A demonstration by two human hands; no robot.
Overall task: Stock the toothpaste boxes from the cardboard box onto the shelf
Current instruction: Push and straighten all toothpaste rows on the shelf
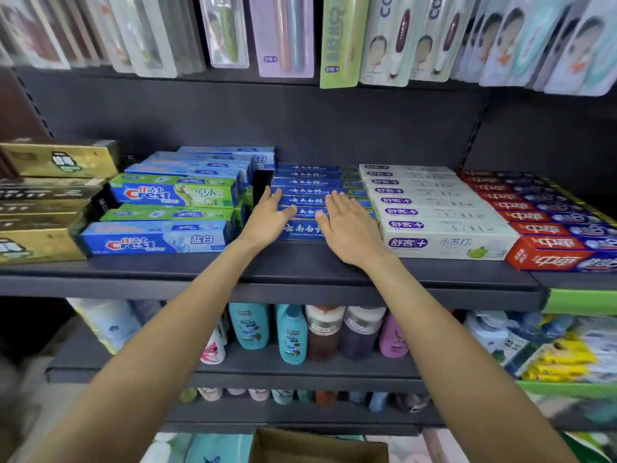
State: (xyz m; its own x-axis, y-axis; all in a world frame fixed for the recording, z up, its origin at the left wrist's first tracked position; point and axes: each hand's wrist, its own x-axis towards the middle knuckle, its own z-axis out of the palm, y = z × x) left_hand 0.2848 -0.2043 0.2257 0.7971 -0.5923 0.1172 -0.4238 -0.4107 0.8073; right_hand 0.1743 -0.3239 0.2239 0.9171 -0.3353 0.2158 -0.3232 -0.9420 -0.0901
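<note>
- Our landmark is the row of dark blue toothpaste boxes [317,192], lying flat and lengthwise one behind another on the grey shelf [300,265].
- Our left hand [267,218] rests on the left end of that row, fingers straight and laid over the front boxes, thumb spread toward the middle; its grip is apart, clamped on nothing.
- Our right hand [350,228] lies flat on the right part of the same row, fingers extended and together; its grip also holds nothing.
- Left of the blue row sit the Crest boxes [157,238]; right of it, touching, the white boxes [444,242], then the red boxes [561,259].
- Well below the blue row, at the bottom edge of the view, we see the rim of the cardboard box [317,446]; we cannot tell what remains inside.
- We judge these cartons light, stiff along their length but easy to dent on the broad faces, with glossy, somewhat slippery skins.
- We would take each one across its narrow sides near the middle, or square the row by pressing on the end flaps, as flat palms suit nudging better than lifting.
- A hard push may skew neighbouring rows.
</note>
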